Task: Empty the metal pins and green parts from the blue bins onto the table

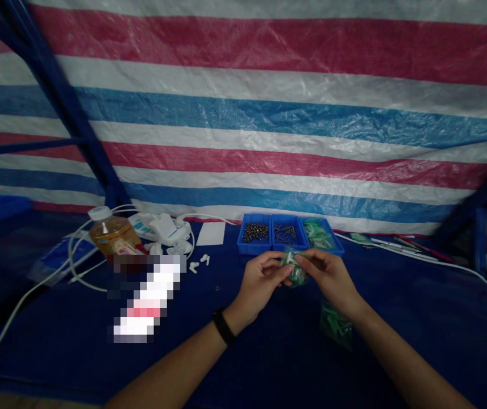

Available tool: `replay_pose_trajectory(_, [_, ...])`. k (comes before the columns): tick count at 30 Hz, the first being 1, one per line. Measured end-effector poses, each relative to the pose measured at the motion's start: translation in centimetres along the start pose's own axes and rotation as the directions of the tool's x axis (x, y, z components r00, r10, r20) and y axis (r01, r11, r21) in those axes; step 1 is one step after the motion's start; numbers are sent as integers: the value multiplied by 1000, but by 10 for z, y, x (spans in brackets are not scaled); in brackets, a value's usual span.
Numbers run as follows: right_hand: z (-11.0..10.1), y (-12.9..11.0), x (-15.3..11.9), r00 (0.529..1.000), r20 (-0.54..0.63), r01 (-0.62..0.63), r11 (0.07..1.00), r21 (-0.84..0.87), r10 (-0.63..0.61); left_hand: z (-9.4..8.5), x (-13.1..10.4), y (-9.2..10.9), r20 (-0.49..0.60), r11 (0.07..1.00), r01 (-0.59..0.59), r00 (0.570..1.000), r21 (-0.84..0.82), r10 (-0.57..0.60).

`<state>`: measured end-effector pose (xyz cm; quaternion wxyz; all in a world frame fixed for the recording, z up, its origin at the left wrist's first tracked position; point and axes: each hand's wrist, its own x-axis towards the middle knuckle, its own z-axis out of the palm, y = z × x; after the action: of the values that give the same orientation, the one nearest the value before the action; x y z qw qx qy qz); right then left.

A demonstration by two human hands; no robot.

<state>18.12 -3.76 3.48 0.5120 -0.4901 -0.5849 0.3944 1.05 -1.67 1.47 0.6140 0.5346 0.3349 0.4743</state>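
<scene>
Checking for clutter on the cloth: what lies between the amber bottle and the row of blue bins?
In the head view, white plastic parts and a white card lie between the amber bottle and the blue bins.

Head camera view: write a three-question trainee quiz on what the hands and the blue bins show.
1. True or false: both hands grip the small clear bag of green parts.
2. How many blue bins stand in the row behind the hands?
3. Which wrist wears the black band: A left, B right?

Key:
1. True: left hand and right hand pinch it between them.
2. Three.
3. A.
</scene>
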Motion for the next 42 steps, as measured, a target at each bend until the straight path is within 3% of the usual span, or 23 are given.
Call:
replay_pose_trajectory(3, [-15,-2,5,998,-60,22,999,-40,-24,0,0,-3,10,1000,12,1000,13,-12])
replay_pose_trajectory(5, [-27,-3,15,973,-225,37,998,-54,-49,-1,1,-4,5,1000,25,1000,7,-25])
replay_pose_trajectory(8, [-48,-2,36,901,-427,50,995,-82,-80,-2,2,-4,14,999,42,999,5,-42])
replay_pose_trajectory(10, [-62,0,46,868,-478,13,969,-247,-133,-4,2,-4,38,999,41,998,26,-42])
replay_pose_trajectory(12, [-72,0,46,839,-489,-50,861,-506,-238,-6,3,-3,62,997,13,998,76,-17])
replay_pose_trajectory(13, [-74,0,42,836,-469,-76,786,-614,-285,-7,3,-2,67,993,-13,998,116,6])
replay_pose_trajectory(15, [-72,0,31,891,-343,-54,680,-731,-297,-10,4,-2,50,970,-81,996,230,71])
replay_pose_trajectory(17, [-62,3,18,968,-104,74,662,-746,-226,-13,6,-3,16,918,-138,990,372,142])
replay_pose_trajectory(18, [-55,6,12,980,37,159,663,-732,-194,-14,6,-3,5,887,-158,985,433,173])
replay_pose_trajectory(21, [-29,17,2,925,341,368,616,-697,-167,-15,6,-5,11,820,-199,973,536,229])
replay_pose_trajectory(25, [-7,26,2,909,387,407,536,-740,-156,-14,6,-5,39,775,-204,973,597,226])
replay_pose_trajectory(27, [-6,27,5,927,344,365,568,-738,-149,-14,6,-5,44,753,-213,970,623,238])
replay_pose_trajectory(31, [-13,29,8,976,185,211,715,-667,-115,-15,7,-6,88,730,-267,958,629,274])
replay_pose_trajectory(36, [-25,26,11,983,184,50,954,-296,5,-17,6,-10,222,673,-361,932,645,287])
replay_pose_trajectory(39, [-32,16,10,982,161,-76,989,-127,97,-16,5,-10,234,635,-364,931,681,282])
replay_pose_trajectory(42, [-35,6,7,970,195,-145,989,-4,143,-14,2,-6,226,670,-360,932,649,282])
